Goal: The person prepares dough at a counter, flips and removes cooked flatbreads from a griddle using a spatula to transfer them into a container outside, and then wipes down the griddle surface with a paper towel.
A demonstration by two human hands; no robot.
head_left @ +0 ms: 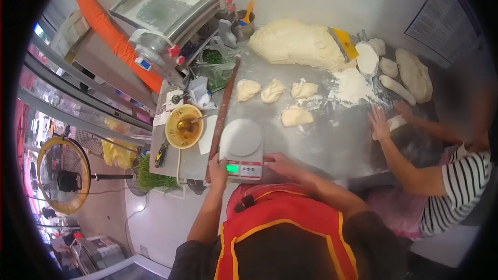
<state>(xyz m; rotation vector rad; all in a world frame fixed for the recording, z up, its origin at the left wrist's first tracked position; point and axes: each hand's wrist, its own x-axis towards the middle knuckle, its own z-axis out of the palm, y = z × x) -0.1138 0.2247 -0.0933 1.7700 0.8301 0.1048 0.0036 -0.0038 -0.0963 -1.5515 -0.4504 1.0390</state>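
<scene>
A white kitchen scale [241,140] with a round plate and a lit green display stands at the table's front edge. My left hand [218,168] grips its lower left corner, close to the long brown rolling pin [224,109] lying alongside. From the other side, my right hand [284,165] holds the scale's right edge with bent fingers; the fingertips are partly hidden. Beyond the scale lie several dough pieces, among them one lump [297,116] nearest to my right hand. A large dough mass [293,44] rests at the back, with a yellow-handled scraper [344,44] against it.
At right, a co-worker's hands [381,123] press a dough strip [397,122] beside spilled flour [353,87]. A yellow bowl [184,126] with liquid stands at left. Behind it are a dough-rolling machine [171,15] and bagged chopped greens [212,57]. A fan [65,176] stands lower left.
</scene>
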